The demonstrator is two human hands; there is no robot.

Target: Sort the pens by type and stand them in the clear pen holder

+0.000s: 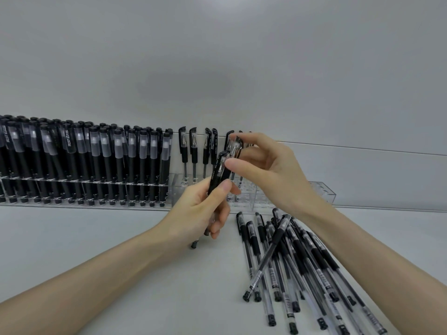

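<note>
Gripping gel pens (pixel 219 175) in curled fingers, the left hand (pixel 200 211) sits before the clear pen holder (pixel 321 192). The right hand (pixel 268 170) pinches one pen cap (pixel 235 145); loose pens (pixel 290 257) lie near right.

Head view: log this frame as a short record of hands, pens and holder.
left hand: grips a small bunch of pens
right hand: pinches one pen by its cap
holder: black pens fill left part; few clear pens mid; right end empty
loose pile: on table, right side
</note>
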